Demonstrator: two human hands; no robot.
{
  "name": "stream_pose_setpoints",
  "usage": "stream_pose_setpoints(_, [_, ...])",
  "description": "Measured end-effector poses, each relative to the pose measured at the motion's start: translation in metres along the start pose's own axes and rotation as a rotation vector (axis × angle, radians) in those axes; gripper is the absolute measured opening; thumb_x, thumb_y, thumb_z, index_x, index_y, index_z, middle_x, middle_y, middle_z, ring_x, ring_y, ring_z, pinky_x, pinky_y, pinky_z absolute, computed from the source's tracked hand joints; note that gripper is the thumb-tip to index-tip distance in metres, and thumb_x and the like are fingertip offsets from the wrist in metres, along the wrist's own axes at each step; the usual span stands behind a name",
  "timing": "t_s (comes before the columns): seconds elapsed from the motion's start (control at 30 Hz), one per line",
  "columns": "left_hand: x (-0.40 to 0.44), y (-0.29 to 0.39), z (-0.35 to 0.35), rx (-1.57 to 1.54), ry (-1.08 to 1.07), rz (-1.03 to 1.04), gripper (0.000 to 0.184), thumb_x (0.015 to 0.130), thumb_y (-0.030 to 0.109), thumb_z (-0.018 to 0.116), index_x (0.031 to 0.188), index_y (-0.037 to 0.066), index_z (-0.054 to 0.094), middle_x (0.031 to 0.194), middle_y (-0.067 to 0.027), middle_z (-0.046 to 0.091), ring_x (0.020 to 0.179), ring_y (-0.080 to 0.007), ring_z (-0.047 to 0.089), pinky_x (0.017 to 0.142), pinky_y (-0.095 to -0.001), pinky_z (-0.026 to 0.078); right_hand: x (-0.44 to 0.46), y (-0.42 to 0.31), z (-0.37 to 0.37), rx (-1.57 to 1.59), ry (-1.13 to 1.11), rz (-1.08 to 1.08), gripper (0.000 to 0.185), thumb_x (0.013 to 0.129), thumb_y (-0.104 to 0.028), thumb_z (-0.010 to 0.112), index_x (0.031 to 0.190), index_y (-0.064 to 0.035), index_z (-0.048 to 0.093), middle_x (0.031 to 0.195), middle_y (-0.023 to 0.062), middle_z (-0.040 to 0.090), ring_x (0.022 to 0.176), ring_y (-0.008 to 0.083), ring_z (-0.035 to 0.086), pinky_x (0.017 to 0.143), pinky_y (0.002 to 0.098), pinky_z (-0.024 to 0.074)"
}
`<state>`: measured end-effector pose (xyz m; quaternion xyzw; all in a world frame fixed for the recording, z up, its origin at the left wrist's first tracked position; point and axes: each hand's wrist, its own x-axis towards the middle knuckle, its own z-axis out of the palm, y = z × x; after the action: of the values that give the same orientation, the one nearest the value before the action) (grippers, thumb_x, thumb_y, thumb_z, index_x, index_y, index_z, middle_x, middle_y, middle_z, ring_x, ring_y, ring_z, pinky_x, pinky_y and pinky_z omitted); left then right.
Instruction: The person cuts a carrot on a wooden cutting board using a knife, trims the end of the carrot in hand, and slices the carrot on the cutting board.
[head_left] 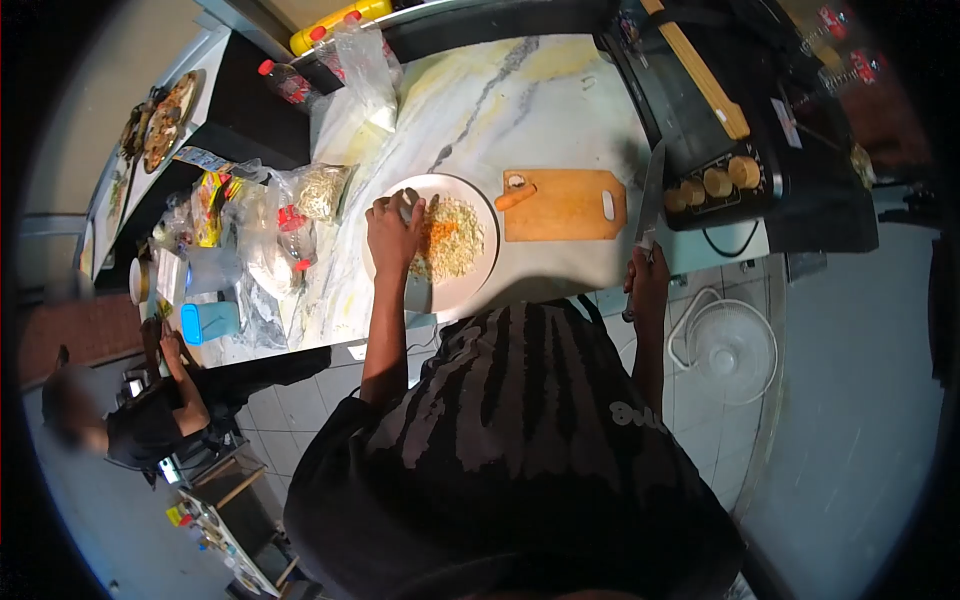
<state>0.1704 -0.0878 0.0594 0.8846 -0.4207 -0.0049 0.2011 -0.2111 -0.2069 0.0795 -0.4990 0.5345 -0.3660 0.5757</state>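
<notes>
My left hand (pixel 395 237) is over the left part of a large pale plate (pixel 487 262), its fingers apart and bent downward. Chopped pale vegetables (pixel 460 243) cover much of the plate, with a small heap of orange bits (pixel 437 237) beside my fingers. My right hand (pixel 648 278) grips a large knife (pixel 652 195) by its handle, the blade pointing away from me beyond the counter's front edge. To the plate's right lies a wooden cutting board (pixel 570 215). A piece of carrot (pixel 515 197) rests at its upper left corner.
Plastic bags (pixel 325 190), a blue-lidded container (pixel 210 322) and bottles (pixel 287 85) crowd the marble counter's (pixel 540 110) left side. A black stove with knobs (pixel 718 182) is at the right. A white fan (pixel 725 352) stands on the floor. Another person (pixel 150 425) is at lower left.
</notes>
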Motion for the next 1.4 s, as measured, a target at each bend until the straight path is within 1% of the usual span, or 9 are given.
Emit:
stream_pose_setpoints(0.43, [-0.005, 0.026, 0.027, -0.006, 0.113, -0.051, 0.045, 0.095, 0.044, 0.064, 0.108, 0.002, 0.071, 0.109, -0.0228, 0.066, 0.103, -0.0386, 0.063, 0.086, -0.0489, 0.052, 0.088, -0.003, 0.03, -0.01, -0.388, -0.002, 0.021, 0.104, -0.022, 0.057, 0.118, -0.0062, 0.057, 0.071, -0.0066, 0.046, 0.053, 0.0024, 0.038, 0.047, 0.0228, 0.0322])
stream_pose_setpoints(0.53, [-0.004, 0.039, 0.015, 0.03, -0.073, -0.134, 0.041, 0.094, 0.041, 0.065, 0.109, 0.003, 0.072, 0.106, -0.0212, 0.068, 0.101, -0.0371, 0.063, 0.086, -0.0473, 0.051, 0.105, 0.013, 0.035, -0.027, -0.454, -0.005, 0.027, 0.103, -0.02, 0.058, 0.126, -0.0057, 0.055, 0.074, -0.0068, 0.046, 0.053, 0.0017, 0.037, 0.047, 0.0219, 0.0319])
stream_pose_setpoints(0.8, [0.005, 0.146, 0.029, -0.243, -0.075, 0.193, 0.032, 0.088, 0.028, 0.072, 0.109, 0.003, 0.072, 0.11, -0.0185, 0.066, 0.104, -0.0361, 0.062, 0.088, -0.0436, 0.052, 0.135, 0.017, 0.046, 0.016, -0.599, 0.12, 0.029, 0.103, -0.018, 0.056, 0.129, -0.0051, 0.053, 0.076, -0.0045, 0.045, 0.057, 0.0046, 0.04, 0.048, 0.0245, 0.0348])
stream_pose_setpoints(1.0, [-0.008, 0.146, 0.087, -0.216, 0.07, 0.439, 0.025, 0.089, 0.017, 0.072, 0.114, 0.013, 0.073, 0.109, -0.0036, 0.067, 0.09, -0.0252, 0.058, 0.081, -0.0382, 0.049, 0.127, 0.018, 0.039, -0.09, -0.736, 0.082, 0.015, 0.105, -0.01, 0.045, 0.119, -0.0027, 0.044, 0.081, 0.005, 0.057, 0.055, 0.0107, 0.054, 0.049, 0.0273, 0.048])
stream_pose_setpoints(1.2, [-0.017, 0.148, 0.084, -0.193, 0.113, 0.397, 0.031, 0.089, 0.015, 0.072, 0.12, 0.014, 0.072, 0.106, -0.0066, 0.068, 0.09, -0.0265, 0.057, 0.081, -0.0383, 0.048, 0.101, 0.078, 0.029, -0.205, -0.753, 0.027, 0.044, 0.099, -0.011, 0.054, 0.141, -0.0038, 0.044, 0.114, 0.0122, 0.064, 0.089, 0.0139, 0.057, 0.081, 0.0298, 0.0474])
stream_pose_setpoints(1.27, [-0.018, 0.148, 0.086, -0.23, 0.133, 0.395, 0.031, 0.089, 0.014, 0.071, 0.12, 0.012, 0.071, 0.102, -0.0094, 0.067, 0.089, -0.0283, 0.057, 0.082, -0.0391, 0.048, 0.091, 0.072, 0.032, -0.164, -0.655, -0.348, 0.056, 0.098, -0.006, 0.051, 0.152, -0.0063, 0.038, 0.099, 0.0045, 0.063, 0.078, 0.0082, 0.052, 0.074, 0.0232, 0.0441])
stream_pose_setpoints(1.3, [-0.018, 0.151, 0.081, -0.259, 0.115, 0.373, 0.03, 0.089, 0.013, 0.071, 0.119, 0.008, 0.07, 0.099, -0.0115, 0.067, 0.089, -0.0302, 0.057, 0.082, -0.0405, 0.048, 0.095, 0.08, 0.034, -0.201, -0.631, -0.594, 0.061, 0.098, -0.004, 0.05, 0.157, -0.0084, 0.033, 0.124, 0.0086, 0.06, 0.081, 0.0103, 0.05, 0.078, 0.0221, 0.0426])
stream_pose_setpoints(1.33, [-0.02, 0.153, 0.083, -0.325, 0.109, 0.314, 0.026, 0.089, 0.012, 0.071, 0.115, 0.005, 0.071, 0.098, -0.0131, 0.068, 0.089, -0.0325, 0.059, 0.082, -0.0425, 0.049, 0.088, 0.072, 0.027, -0.209, -0.622, -0.577, 0.061, 0.098, -0.004, 0.05, 0.157, -0.0084, 0.033, 0.124, 0.0086, 0.06, 0.081, 0.0103, 0.05, 0.078, 0.0221, 0.0426])
stream_pose_setpoints(1.4, [-0.024, 0.159, 0.088, -0.402, 0.094, 0.254, 0.023, 0.09, 0.013, 0.071, 0.111, 0.004, 0.073, 0.099, -0.014, 0.069, 0.093, -0.0334, 0.062, 0.084, -0.0429, 0.05, 0.079, 0.046, 0.02, -0.183, -0.75, -0.212, 0.055, 0.102, -0.01, 0.046, 0.156, -0.0093, 0.035, 0.144, 0.0169, 0.054, 0.121, 0.024, 0.057, 0.104, 0.0324, 0.0405])
